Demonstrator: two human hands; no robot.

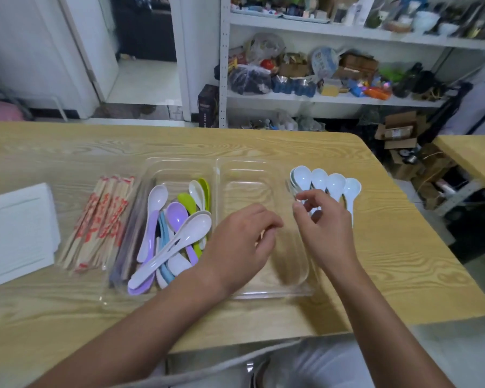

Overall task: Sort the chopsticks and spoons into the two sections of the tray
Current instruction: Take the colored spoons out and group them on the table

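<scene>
The left hand (241,242) hovers palm-down over the right section of the clear tray (217,169), fingers loosely curled; the right hand (324,222) reaches over the tray's right rim, thumb and forefinger bent close together at the handles of the white spoons (326,182) lined up on the table (67,317), perhaps pinching one, though blur hides the contact; coloured spoons (177,219) fill the left section beside dark chopsticks (135,219); wrapped chopsticks (98,222) lie left of the tray, beside white sheets (14,233).
</scene>
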